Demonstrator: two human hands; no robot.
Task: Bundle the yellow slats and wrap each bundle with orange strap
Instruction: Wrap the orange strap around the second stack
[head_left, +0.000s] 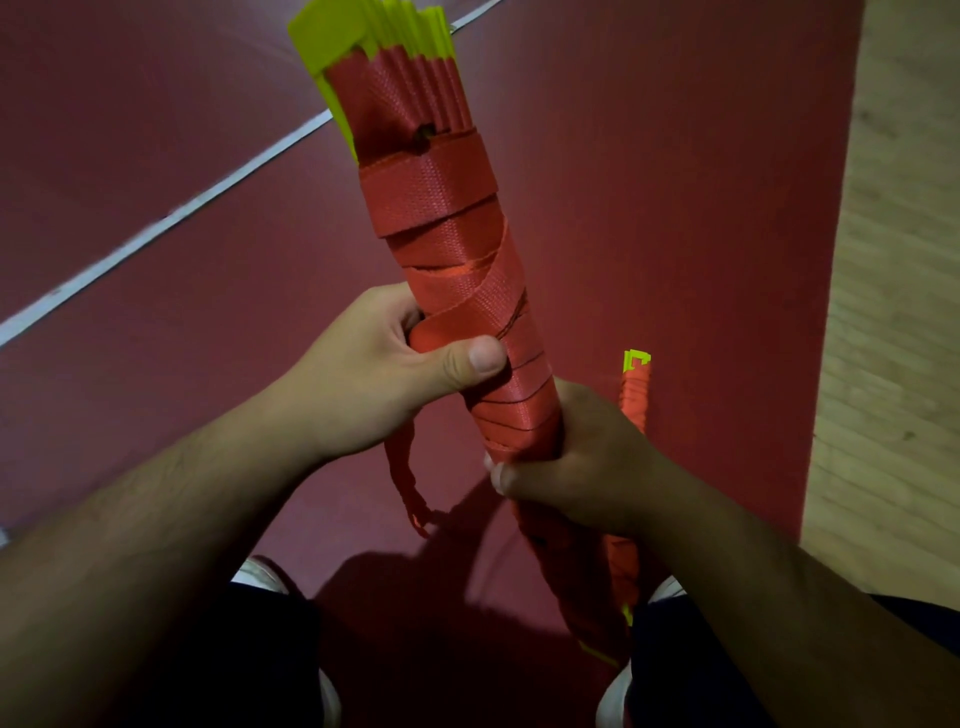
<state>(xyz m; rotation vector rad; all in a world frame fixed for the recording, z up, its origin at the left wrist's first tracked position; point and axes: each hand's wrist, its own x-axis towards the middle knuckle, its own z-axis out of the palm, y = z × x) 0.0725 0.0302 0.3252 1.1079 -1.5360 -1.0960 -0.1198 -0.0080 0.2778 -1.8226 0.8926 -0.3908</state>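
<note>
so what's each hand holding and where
Both hold the strapped slat bundle: left hand grips its middle, thumb pinning the orange strap; right hand grips just below.

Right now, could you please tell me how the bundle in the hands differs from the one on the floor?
The held bundle is gripped by the left hand and right hand; the floor bundle lies on the red floor. The held bundle trails a loose strap tail below the left hand; the floor bundle shows none. Both are yellow slats wrapped in orange strap.
</note>
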